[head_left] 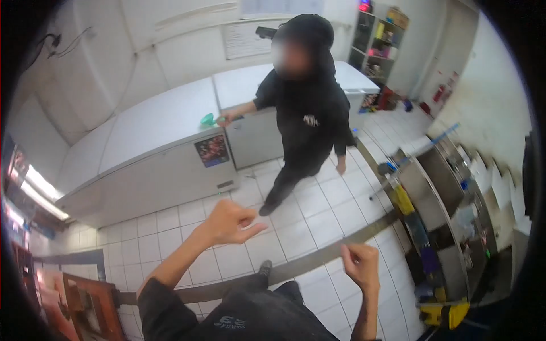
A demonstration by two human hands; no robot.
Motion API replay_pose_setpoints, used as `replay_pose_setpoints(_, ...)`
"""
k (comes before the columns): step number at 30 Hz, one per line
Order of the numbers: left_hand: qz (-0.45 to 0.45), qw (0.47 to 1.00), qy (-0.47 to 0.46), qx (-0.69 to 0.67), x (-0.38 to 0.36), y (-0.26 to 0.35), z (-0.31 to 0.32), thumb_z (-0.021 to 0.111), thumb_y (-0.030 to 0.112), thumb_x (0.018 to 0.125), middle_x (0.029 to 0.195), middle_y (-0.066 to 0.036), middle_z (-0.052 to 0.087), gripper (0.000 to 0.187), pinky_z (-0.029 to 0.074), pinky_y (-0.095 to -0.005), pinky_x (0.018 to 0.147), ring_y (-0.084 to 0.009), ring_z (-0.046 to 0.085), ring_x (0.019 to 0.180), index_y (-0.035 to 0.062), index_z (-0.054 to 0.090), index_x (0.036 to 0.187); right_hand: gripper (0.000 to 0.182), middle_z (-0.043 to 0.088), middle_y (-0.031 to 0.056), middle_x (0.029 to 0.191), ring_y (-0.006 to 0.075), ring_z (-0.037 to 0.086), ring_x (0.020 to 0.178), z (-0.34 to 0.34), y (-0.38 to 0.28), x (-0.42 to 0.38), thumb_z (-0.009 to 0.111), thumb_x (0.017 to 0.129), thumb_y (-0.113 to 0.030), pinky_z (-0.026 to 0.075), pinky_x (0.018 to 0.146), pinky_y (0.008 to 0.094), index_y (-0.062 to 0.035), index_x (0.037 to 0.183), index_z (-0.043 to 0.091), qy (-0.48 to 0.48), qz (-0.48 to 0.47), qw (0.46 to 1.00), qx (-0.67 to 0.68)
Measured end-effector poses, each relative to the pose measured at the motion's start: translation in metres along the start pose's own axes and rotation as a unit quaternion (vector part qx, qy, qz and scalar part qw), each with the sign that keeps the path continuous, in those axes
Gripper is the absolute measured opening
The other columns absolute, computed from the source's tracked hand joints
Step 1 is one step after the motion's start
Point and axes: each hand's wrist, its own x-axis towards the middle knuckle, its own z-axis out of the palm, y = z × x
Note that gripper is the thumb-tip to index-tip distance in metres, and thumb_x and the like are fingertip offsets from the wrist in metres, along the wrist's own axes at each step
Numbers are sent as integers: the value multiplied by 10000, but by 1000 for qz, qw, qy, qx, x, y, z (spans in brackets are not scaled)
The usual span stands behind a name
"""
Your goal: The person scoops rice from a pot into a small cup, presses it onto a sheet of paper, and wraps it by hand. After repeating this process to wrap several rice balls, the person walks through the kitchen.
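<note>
My left hand (230,223) is raised in front of me above the tiled floor. Its fingers are curled in and the thumb sticks out, with nothing visible in it. At the right, my right hand (362,266) is held up in a loose fist, also with nothing visible in it. Neither hand touches anything. Across from me stands a person in black (310,113), one hand (227,118) on a green object (208,120), perhaps a small scoop, at the edge of a white chest freezer (153,182). The person's other hand (340,165) hangs down.
A second white freezer (256,139) adjoins the first along the wall. To my right stand metal cubby shelves (432,182) holding assorted items, with a yellow object (446,314) at their base. A wooden piece of furniture (94,301) is at lower left. Another rack (375,42) stands at the back.
</note>
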Motion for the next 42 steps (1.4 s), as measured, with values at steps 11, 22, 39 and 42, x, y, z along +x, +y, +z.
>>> replay_pose_setpoints(11,-77,991,89,61,11,19,-2,760,306,823,453,-41,435,472,332,-365,414,-274,478,400,127,424,544,424,405,109,478,243,374,419,20,46,110,693,843,-66,265,460,374,-28,535,404,-83,-63,993,53)
replay_pose_setpoints(22,-414,881,199,115,-13,156,128,700,321,851,494,-81,515,430,399,-451,499,-340,556,495,101,459,571,460,361,119,468,239,335,418,60,96,181,639,905,-95,246,470,410,-16,534,379,-350,-311,869,159)
replay_pose_setpoints(39,-589,775,217,74,31,391,256,679,323,826,528,-116,532,399,432,-476,540,-374,569,553,80,504,563,413,400,111,497,282,412,425,-32,114,50,670,879,-94,321,474,399,-42,552,423,-526,-484,603,353)
replay_pose_setpoints(42,-586,771,226,109,37,417,281,683,308,810,537,-130,531,365,434,-481,553,-382,564,565,71,518,586,415,399,104,488,282,427,416,-49,120,43,669,879,-105,337,472,396,-46,546,428,-523,-545,543,366)
